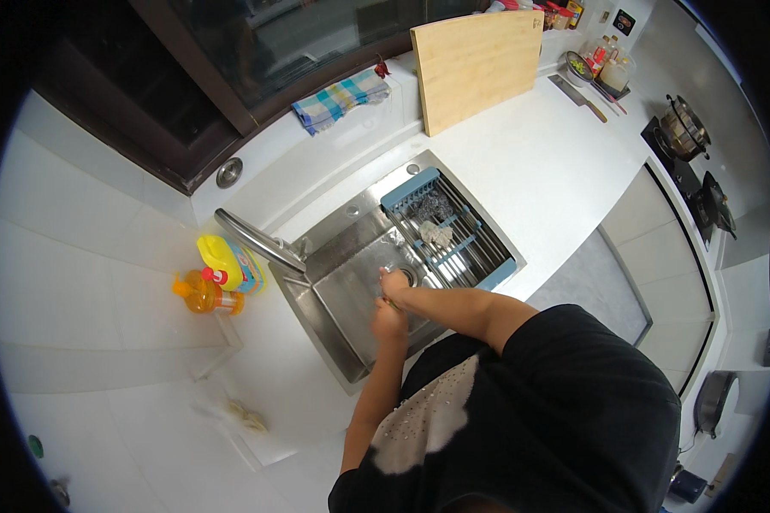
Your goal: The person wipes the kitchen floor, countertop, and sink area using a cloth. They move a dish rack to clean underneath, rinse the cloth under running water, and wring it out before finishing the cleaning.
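My left hand (389, 319) and my right hand (395, 285) meet low over the stainless steel sink (343, 292), beside the drain (409, 276). A small yellow-green thing (391, 304) shows between them, too small and too covered to name. The fingers of both hands are mostly hidden, so their grip is unclear. Left of the hands, the steel faucet (260, 240) arches over the sink's corner. Across the sink's right side lies a blue-ended metal draining rack (468, 256). On it rest a dark mesh scrubber (433, 206) and a pale crumpled scrubber or cloth (436, 235).
A yellow detergent jug (231, 263) and an orange pump bottle (208, 294) stand left of the sink. Behind it, a wooden cutting board (478, 70) leans upright and a checked cloth (341, 100) lies on the ledge. A knife (577, 97) lies near the stove (683, 179).
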Motion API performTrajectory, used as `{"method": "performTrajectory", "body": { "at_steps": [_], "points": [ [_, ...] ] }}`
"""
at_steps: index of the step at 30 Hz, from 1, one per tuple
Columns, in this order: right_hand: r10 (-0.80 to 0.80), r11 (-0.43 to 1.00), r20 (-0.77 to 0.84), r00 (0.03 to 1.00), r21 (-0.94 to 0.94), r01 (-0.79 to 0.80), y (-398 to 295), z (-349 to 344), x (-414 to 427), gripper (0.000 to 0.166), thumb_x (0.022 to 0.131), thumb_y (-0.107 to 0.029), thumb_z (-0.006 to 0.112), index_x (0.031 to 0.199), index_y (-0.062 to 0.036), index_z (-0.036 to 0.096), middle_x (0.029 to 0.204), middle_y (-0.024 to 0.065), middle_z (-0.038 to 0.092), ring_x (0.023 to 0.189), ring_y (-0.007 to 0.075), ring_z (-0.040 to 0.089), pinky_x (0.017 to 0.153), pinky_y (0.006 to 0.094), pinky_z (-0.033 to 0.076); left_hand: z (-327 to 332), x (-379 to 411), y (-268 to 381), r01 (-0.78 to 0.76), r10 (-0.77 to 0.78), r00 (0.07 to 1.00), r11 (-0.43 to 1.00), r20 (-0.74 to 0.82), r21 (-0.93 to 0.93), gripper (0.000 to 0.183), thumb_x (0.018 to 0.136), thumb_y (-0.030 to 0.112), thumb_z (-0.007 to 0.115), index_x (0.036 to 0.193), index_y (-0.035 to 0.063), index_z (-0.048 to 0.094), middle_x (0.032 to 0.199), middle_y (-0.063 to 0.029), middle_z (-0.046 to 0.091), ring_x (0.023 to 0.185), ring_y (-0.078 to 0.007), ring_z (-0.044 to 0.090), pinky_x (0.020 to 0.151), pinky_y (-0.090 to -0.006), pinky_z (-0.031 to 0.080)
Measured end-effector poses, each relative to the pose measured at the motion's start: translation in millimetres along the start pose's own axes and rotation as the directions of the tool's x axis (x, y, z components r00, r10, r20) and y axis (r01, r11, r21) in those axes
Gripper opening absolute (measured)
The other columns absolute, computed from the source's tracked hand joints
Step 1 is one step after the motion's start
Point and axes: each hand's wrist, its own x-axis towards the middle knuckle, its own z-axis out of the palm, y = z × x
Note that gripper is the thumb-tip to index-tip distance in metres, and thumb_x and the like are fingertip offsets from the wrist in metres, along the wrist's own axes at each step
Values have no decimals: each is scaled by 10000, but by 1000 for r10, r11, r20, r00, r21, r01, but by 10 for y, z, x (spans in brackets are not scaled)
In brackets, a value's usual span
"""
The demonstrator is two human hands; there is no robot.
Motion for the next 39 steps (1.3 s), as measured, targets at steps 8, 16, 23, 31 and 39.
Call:
{"method": "performTrajectory", "body": {
  "at_steps": [8, 16, 23, 31, 39],
  "points": [
    [97, 988, 470, 877, 63, -143, 128, -182, -14, 552, 815, -494, 568, 969, 36, 589, 825, 156, 599, 707, 228, 606, 578, 342, 508, 307, -36, -338, 107, 127, 948, 737, 292, -667, 276, 766, 185, 630, 961, 41, 498, 729, -72, 590, 623, -180, 592, 529, -305, 457],
    [-131, 982, 748, 651, 9, 188, -104, -898, -249, 506, 825, -187, 616, 1247, -10, 401, 1066, 122, 565, 899, 174, 593, 667, 263, 538, -349, 11, -241, 558, 105, 786, 305, 609, -772, 343, 835, 292, 614, 1065, 55, 521, 886, -51, 586, 663, -158, 558, 576, -261, 478],
    [-386, 917, 590, 709, 159, 367, -204, -1065, -502, 391, 771, 66, 535, 1133, -49, 441, 961, 69, 535, 853, 162, 563, 667, 277, 522, -564, 143, -281, 531, 22, 844, 118, 537, -839, 396, 887, 290, 519, 1195, 57, 435, 1151, -98, 526, 974, -238, 562, 792, -385, 494],
    [-498, 499, 645, 580, -334, 800, -68, -1251, -768, 227, 773, -192, 636, 917, -24, 586, 939, 147, 573, 903, 267, 569, 784, 331, 458, -613, 325, -321, 462, 84, 884, -305, 460, -833, 354, 909, 220, 445, 1239, 96, 414, 1231, -112, 479, 1145, -244, 460, 947, -407, 391],
    [-724, 484, 284, 629, -441, 756, -191, -848, -1021, 353, 794, -327, 599, 868, 16, 562, 859, 171, 573, 797, 352, 560, 699, 402, 461, -610, 140, 130, 402, -38, 916, 60, 400, -914, 304, 928, 149, 459, 1231, 124, 465, 1130, -34, 536, 973, -144, 531, 820, -307, 437]
  ]
}}
